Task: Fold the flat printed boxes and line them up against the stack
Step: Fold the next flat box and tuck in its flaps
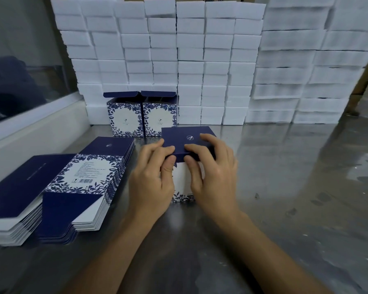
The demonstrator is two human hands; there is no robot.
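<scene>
**Printed box held at the lid fold, two already set against the stack**

Printed box (184, 166), blue-and-white with a dark navy top panel, is stood upright on the metal table (285, 187) near the middle of its surface, in front of the person. It is gripped from both sides: the left hand (152, 179) is curled round its near left edge, thumb on the front face and fingertips on the navy lid, and the right hand (212, 175) mirrors this on the right. The lid is apparently being pressed down and its flap tucked, which would explain why the fingers of both hands are bunched along the fold line.

Two folded boxes (142, 117) are stood side by side at the far edge of the table, touching the wall of white cartons (189, 60), with their top flaps left raised (presumably for later filling). A free place is seen just right of them along the wall.

Flat blanks (81, 183) are piled in two heaps near the left edge, within easy reach of the left hand.
</scene>
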